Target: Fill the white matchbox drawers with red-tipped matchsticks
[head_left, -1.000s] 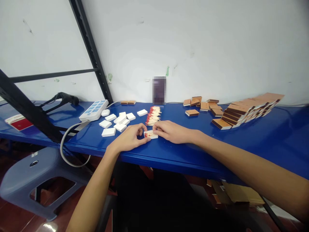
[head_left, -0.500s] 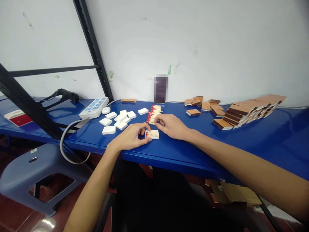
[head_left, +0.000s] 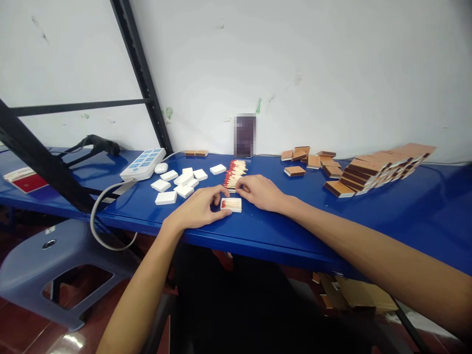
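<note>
My left hand curves around the left end of a small white matchbox tray, its thumb against the near edge and its index finger raised by the far edge. Several red-tipped matches lie inside the tray. Just beyond it, my right hand has thumb and index finger pinched at the end of a match, which lies crosswise near the left index finger. A pile of loose matches with red heads to the left spreads behind the hands. The right fingertips are partly hidden.
Several white trays lie left of my hands. Brown matchbox sleeves are scattered to the right, beside a large stack. A power strip, a white mouse-shaped item and a dark phone are farther back. A stool stands below left.
My left index finger has lifted off the tray toward the far side. A match now shows between it and my right fingertips, at the near edge of the pile.
</note>
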`<state>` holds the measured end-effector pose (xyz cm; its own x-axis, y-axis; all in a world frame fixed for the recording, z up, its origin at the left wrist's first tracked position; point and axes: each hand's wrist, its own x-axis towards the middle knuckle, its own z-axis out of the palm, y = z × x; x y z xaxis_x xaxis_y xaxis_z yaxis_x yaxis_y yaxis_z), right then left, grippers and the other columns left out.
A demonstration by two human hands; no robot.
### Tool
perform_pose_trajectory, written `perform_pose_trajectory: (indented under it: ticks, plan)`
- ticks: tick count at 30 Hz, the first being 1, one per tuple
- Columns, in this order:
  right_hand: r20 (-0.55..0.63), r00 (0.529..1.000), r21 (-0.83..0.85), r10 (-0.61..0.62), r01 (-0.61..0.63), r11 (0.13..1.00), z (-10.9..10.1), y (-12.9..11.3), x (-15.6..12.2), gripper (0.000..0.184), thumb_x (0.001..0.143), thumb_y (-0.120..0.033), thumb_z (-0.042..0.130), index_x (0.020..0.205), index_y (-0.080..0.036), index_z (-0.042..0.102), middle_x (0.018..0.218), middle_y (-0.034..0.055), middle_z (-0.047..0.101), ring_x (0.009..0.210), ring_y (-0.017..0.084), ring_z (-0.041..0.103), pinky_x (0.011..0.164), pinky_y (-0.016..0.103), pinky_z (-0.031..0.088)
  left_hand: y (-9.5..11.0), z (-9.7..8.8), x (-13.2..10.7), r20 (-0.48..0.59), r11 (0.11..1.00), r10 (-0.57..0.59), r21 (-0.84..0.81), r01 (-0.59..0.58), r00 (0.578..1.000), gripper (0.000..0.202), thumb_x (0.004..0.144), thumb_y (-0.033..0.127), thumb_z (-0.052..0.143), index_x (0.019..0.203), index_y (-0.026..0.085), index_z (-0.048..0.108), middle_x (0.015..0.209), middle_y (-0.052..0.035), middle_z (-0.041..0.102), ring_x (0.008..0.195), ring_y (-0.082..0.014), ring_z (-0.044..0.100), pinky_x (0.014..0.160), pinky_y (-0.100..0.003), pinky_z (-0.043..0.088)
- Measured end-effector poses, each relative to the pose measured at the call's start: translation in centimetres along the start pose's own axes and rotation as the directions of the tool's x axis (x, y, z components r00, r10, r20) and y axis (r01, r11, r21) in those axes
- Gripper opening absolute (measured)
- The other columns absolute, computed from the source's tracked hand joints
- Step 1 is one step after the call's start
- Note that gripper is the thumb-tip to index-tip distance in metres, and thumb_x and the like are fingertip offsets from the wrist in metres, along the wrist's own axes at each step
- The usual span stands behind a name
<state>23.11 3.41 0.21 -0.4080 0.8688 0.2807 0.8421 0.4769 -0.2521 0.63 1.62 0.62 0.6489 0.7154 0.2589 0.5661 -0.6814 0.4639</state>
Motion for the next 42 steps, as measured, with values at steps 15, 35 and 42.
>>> perform_pose_trajectory:
  ticks: [15, 35, 42]
  plan:
    - [0.006, 0.998, 0.026, -0.067, 0.066, 0.997, 0.0, -0.5, 0.0, 0.018, 0.094, -0.023, 0.052, 0.093, -0.021, 0.07, 0.086, 0.0037, 0.069, 0.073, 0.015, 0.056, 0.06, 0.026, 0.029, -0.1, 0.0, 0.1, -0.008, 0.994, -0.037, 0.107, 0.037, 0.999, 0.032, 0.082, 0.048, 0.067, 0.098, 0.022, 0.062, 0.069, 0.0043, 0.049, 0.062, -0.0138, 0.047, 0.059, -0.028, 0.033]
    - [0.165, 0.986, 0.007, -0.001, 0.0, 1.0, -1.3, 0.2, -0.1, 0.013, 0.094, -0.023, 0.052, 0.092, -0.018, 0.064, 0.085, 0.0048, 0.067, 0.07, 0.015, 0.054, 0.061, 0.026, 0.032, -0.2, 0.0, 0.1, -0.002, 0.996, -0.03, 0.081, 0.03, 1.0, 0.031, 0.083, 0.048, 0.067, 0.099, 0.022, 0.062, 0.07, 0.0043, 0.048, 0.064, -0.0138, 0.048, 0.061, -0.028, 0.034]
    - [0.16, 0.986, 0.088, -0.042, 0.028, 0.996, -2.7, -0.4, -1.3, 0.018, 0.1, -0.026, 0.043, 0.094, -0.018, 0.058, 0.087, 0.006, 0.066, 0.072, 0.016, 0.055, 0.063, 0.027, 0.034, -0.1, 0.1, 0.1, -0.008, 0.997, -0.056, 0.052, 0.056, 0.998, 0.033, 0.084, 0.051, 0.065, 0.097, 0.021, 0.062, 0.068, 0.0043, 0.047, 0.062, -0.0136, 0.046, 0.059, -0.027, 0.033]
